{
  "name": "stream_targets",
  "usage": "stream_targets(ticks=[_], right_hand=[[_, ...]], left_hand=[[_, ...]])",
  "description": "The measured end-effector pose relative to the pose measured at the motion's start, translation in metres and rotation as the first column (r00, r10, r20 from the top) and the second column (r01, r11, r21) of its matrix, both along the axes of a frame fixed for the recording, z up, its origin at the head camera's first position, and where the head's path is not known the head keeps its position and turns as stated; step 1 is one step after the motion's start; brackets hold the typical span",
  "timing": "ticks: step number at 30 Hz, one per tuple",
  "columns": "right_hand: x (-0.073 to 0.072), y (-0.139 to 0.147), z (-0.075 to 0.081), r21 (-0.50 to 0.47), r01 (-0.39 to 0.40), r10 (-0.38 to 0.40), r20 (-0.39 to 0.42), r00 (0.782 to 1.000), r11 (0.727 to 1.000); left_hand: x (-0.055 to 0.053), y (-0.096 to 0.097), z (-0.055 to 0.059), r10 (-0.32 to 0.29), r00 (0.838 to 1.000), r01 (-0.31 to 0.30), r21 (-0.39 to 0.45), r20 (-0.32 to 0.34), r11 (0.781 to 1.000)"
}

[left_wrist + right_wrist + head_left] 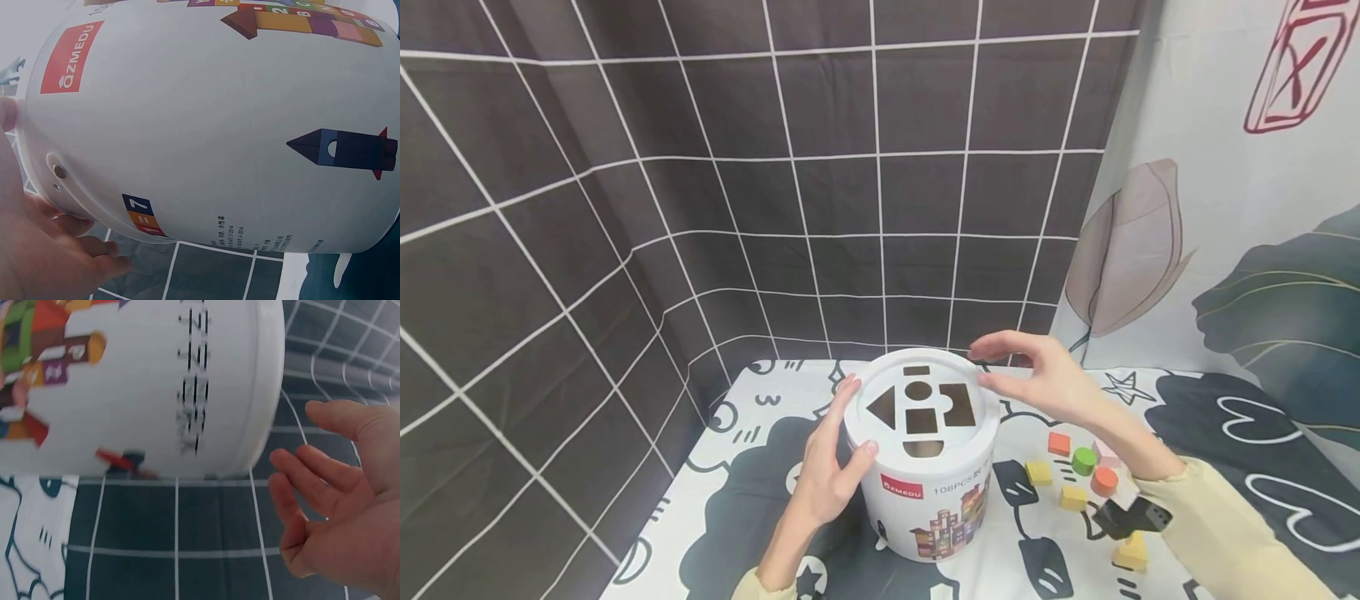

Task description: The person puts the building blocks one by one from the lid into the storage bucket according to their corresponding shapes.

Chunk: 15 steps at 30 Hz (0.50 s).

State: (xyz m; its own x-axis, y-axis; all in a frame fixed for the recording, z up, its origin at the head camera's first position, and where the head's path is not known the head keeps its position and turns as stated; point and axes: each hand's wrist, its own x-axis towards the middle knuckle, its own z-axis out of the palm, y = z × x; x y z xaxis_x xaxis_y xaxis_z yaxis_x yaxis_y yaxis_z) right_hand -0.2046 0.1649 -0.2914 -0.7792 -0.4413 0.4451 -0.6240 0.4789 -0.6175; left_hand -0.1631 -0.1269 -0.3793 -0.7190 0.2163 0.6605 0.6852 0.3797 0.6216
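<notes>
A white round bucket [934, 512] stands upright, printed with colourful block pictures. Its white lid [891, 446] is on and has cut-outs of several shapes, among them a triangle, a circle and a square. My left hand [827, 475] rests at the lid's left rim, thumb toward the front and index finger stretched along the edge. In the left wrist view its other fingers [103, 247] are loosely bent beside the rim. My right hand [1045, 375] hovers at the lid's right back edge, thumb and fingers spread. The right wrist view shows a gap between its fingertips and the rim.
To the right of the bucket lie loose blocks: a green one [1084, 461], an orange one [1104, 481], a red one [1059, 443] and several yellow ones, including this block [1039, 473]. A dark grid-patterned curtain [820, 200] hangs behind the patterned cloth [737, 467].
</notes>
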Motion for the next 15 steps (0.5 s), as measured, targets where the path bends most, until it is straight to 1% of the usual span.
stream_targets(ticks=[7, 15], right_hand=[[0.016, 0.039, -0.012, 0.017, 0.104, -0.105, 0.030, 0.994, 0.994], [0.038, 0.078, -0.036, 0.069, 0.199, -0.201, 0.022, 0.979, 0.978]], left_hand=[[0.000, 0.000, 0.001, 0.000, 1.000, 0.000, 0.002, -0.001, 1.000], [-0.001, 0.000, -0.001, 0.001, 1.000, -0.001, 0.000, -0.017, 1.000]])
